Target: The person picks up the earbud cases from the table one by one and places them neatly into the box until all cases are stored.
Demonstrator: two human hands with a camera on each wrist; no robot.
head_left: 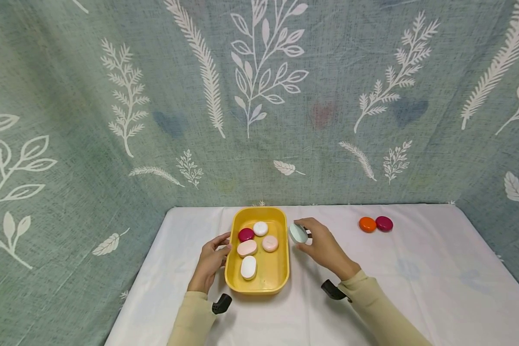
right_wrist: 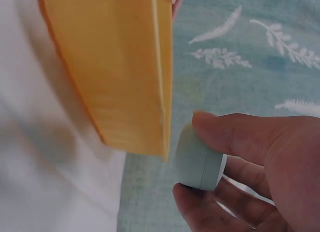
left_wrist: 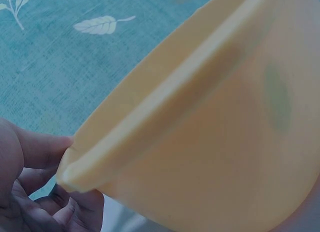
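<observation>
Pale-green oval [head_left: 298,233] faces tray [head_left: 269,275], long axis tilted.

I observe a white-covered tabletop [head_left: 432,298], bordered behind and at both sides by grey-green, leaf-patterned fabric [head_left: 259,166].

The left grip [head_left: 210,260] and right grip [head_left: 324,246] both pinch, thumbs opposing fingers, sleeved forearms [head_left: 382,307] converging forward.

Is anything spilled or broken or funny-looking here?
Nothing stands out as spilled, broken or odd. The orange piece and magenta piece sit outside the yellow tray on the white cloth, but tidily, side by side.
</observation>
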